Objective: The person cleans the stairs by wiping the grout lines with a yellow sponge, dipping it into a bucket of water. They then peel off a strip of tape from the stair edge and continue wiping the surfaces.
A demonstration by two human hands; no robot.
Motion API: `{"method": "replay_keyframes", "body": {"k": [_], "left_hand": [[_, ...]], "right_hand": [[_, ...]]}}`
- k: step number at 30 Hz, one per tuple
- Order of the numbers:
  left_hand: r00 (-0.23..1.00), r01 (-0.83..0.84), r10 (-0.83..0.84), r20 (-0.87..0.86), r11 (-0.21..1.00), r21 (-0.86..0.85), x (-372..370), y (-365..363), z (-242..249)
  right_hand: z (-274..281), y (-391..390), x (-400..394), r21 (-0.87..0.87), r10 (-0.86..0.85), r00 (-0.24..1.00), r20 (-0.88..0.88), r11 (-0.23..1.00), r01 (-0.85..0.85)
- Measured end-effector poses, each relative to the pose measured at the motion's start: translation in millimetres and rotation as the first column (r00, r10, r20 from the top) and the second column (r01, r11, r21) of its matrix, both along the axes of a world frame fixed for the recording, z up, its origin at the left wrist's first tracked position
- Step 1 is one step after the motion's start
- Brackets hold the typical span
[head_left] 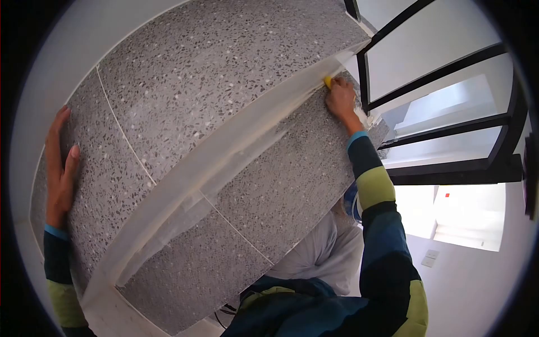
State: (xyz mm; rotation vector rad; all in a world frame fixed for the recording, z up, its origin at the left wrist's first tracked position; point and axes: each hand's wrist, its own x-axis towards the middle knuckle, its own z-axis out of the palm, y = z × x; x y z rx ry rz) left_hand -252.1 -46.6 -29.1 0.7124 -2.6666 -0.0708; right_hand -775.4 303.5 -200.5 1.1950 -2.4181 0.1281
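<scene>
My right hand (341,100) is closed on a small yellow tool (328,82), whose edge shows beyond my fingers at the right end of a pale riser (224,147) between two speckled stone steps. A whitish smear (182,219) runs along the lower step (281,191), beside the foot of the riser. Flat on the far left edge of the upper step (185,73), by the wall, rests my left hand (60,163), its thumb apart from the fingers and nothing in it.
A black metal railing (438,74) with pale panels stands at the right. Below my right forearm, a blue and white bucket (352,203) is partly hidden. White walls border the steps. Dark cables show at the bottom, near my clothing.
</scene>
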Motion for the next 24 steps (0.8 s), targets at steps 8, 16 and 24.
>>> {"method": "replay_keyframes", "body": {"k": [8, 16, 24], "left_hand": [[1.0, 0.024, -0.024, 0.005, 0.999, -0.033, 0, -2, 3], [1.0, -0.001, 0.001, 0.01, 1.0, -0.009, 0, 0, 4], [0.999, 0.016, -0.015, 0.037, 1.0, -0.004, 2, -5, 2]], "right_hand": [[39, 14, 123, -0.141, 0.427, 0.889, 0.165, 0.902, -0.407], [37, 39, 81, 0.175, 0.017, 0.976, 0.215, 0.983, -0.056], [45, 10, 38, -0.25, -0.117, 0.806, 0.581, 0.916, 0.313]]}}
